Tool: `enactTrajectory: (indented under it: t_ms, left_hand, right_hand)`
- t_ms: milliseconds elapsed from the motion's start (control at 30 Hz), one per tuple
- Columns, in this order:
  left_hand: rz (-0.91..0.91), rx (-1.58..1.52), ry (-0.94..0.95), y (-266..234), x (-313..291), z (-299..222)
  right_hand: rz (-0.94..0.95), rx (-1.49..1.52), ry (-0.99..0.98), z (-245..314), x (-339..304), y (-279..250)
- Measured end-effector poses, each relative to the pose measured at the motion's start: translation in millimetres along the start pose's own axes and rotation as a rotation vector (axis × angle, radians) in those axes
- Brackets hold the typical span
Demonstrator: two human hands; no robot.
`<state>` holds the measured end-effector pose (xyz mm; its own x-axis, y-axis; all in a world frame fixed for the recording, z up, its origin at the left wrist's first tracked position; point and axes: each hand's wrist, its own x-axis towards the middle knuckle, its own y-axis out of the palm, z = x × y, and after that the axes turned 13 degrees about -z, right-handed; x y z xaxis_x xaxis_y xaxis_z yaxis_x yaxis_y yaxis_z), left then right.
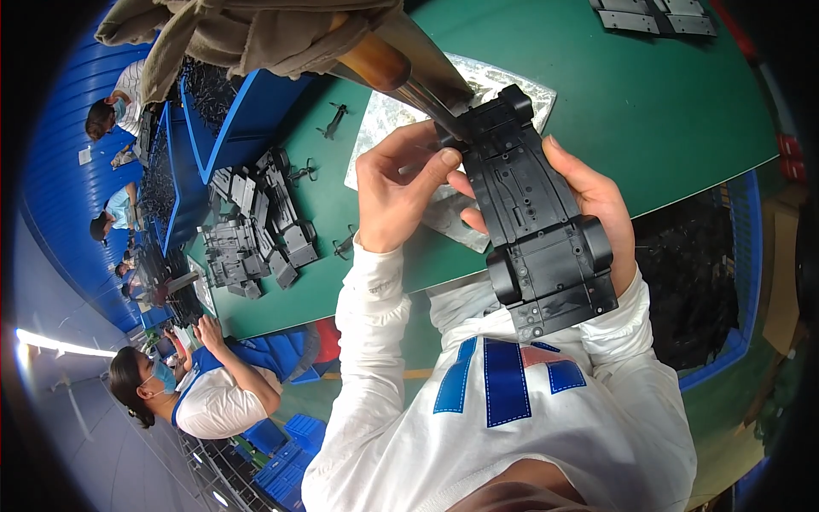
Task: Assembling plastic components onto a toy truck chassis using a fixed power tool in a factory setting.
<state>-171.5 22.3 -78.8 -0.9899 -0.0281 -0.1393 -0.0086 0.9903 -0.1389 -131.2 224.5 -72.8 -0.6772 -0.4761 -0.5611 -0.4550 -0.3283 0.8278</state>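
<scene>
A long black plastic toy-car chassis with wheel arches lies tilted across my right hand. My right thumb rests along its right edge, and fingertips show at its left edge from beneath. Beside the chassis's far left wheel arch, my left hand has thumb and forefinger pinched together; what is between them, if anything, is hidden. A metal driver shaft under an amber cylindrical body slants down to the chassis's far end, close to my left fingertips. Neither hand is on that amber body.
Brown cloth hangs round the driver. A pale scuffed plate lies on the green table. Black chassis parts are piled left, near blue bins. A co-worker sits lower left; a blue crate stands right.
</scene>
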Motion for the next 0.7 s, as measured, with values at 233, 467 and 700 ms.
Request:
enactTrajectory:
  t_ms: [233,467,700]
  left_hand:
    - [-0.004,-0.012,-0.005,1.2,0.1,-1.4]
    - [-0.008,-0.011,-0.005,1.0,0.6,-0.3]
    - [-0.002,-0.014,-0.007,0.7,0.6,-0.4]
  right_hand:
    - [-0.012,-0.012,-0.012,0.3,0.3,0.8]
    - [-0.007,0.013,-0.007,0.2,0.7,0.8]
    - [-0.022,0.011,-0.017,-0.4,-0.2,2.6]
